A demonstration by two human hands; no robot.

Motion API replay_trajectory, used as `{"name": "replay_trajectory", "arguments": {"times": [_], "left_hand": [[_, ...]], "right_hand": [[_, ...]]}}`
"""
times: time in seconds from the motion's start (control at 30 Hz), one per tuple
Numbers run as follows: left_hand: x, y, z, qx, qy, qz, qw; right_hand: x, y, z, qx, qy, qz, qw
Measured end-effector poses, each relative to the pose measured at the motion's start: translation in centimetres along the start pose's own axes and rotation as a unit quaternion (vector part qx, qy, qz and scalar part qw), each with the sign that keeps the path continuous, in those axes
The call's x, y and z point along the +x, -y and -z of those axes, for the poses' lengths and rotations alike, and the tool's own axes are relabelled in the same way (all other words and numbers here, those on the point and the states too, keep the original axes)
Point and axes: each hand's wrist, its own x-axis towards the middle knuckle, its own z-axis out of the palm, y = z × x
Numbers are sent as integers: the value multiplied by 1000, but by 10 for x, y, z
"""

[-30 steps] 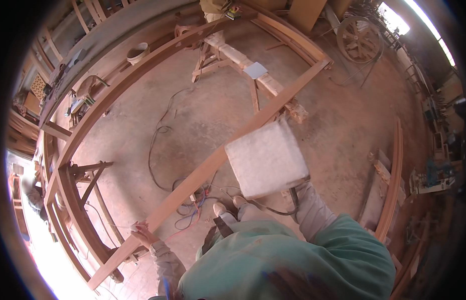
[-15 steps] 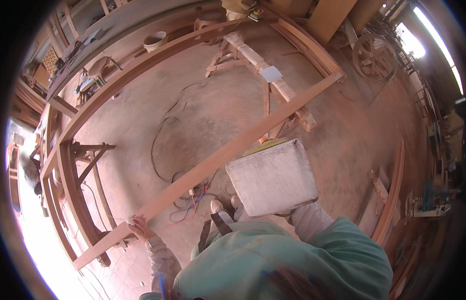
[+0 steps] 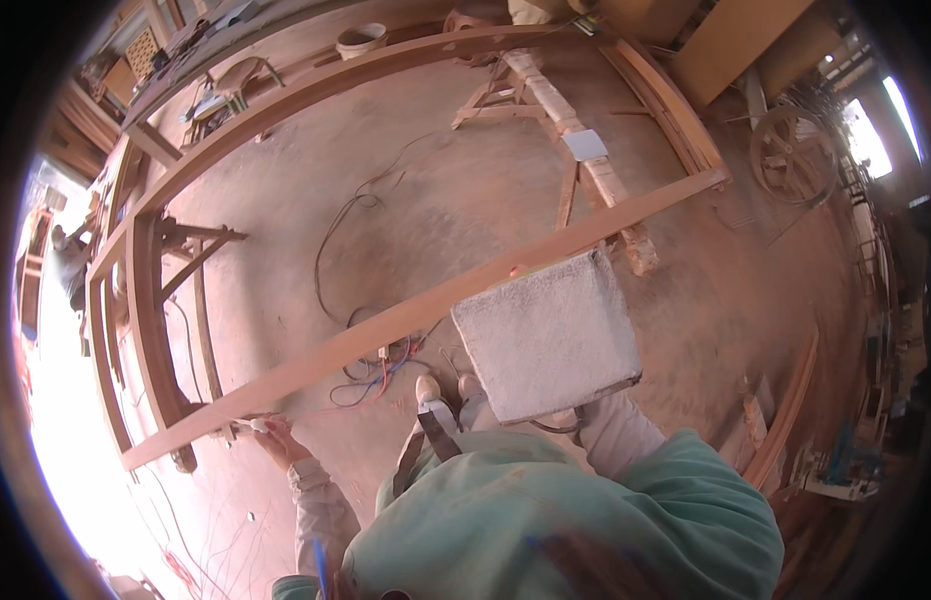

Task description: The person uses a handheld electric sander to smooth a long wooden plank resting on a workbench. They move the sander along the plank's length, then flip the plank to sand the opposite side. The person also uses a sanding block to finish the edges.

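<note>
My left hand (image 3: 278, 442) is at the near edge of a long wooden beam (image 3: 385, 325), close to its left end. Its fingers are closed around something small and pale, too small to name. A whitish, rough-faced box-shaped thing (image 3: 550, 335) stands up in front of my body, its far edge at the beam. My right forearm (image 3: 617, 435) runs in behind it, and the box hides nearly all of my right hand. Just one reddish fingertip (image 3: 518, 271) shows over its far edge. That hand seems to grip the box from behind.
The beam belongs to a large wooden frame (image 3: 275, 108) on trestles (image 3: 200, 255). A pale flat piece (image 3: 585, 146) lies on the right trestle. Cables (image 3: 370, 375) lie on the floor near my shoes (image 3: 428, 388). A bucket (image 3: 361, 40) and a spoked wheel (image 3: 793, 153) stand farther off.
My left hand has slid off the beam to its near side. The box has turned slightly, and the yellow-green strip at its far edge is now almost hidden. The whole view has shifted.
</note>
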Motion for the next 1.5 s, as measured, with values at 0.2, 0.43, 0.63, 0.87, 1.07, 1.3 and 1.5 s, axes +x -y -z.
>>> {"name": "replay_trajectory", "arguments": {"times": [0.2,0.43,0.63,0.87,1.07,1.3,1.5], "left_hand": [[-30,-19,13,15,-36,23,999],[-58,-7,54,37,-79,63,994],[-52,18,97,16,-130,100,986],[3,54,169,26,-162,111,980],[46,59,230,53,-199,132,970],[49,81,263,33,-236,122,963],[25,101,272,21,-261,124,957]], "right_hand": [[10,-6,-16,-7,27,-45,999],[35,-34,-64,-26,74,-117,990],[68,-90,-120,-27,113,-189,975],[103,-199,-191,-12,126,-269,955],[103,-280,-268,-72,-94,-225,967],[119,-303,-279,-181,147,-308,922],[136,-315,-313,-265,173,-312,896]]}}
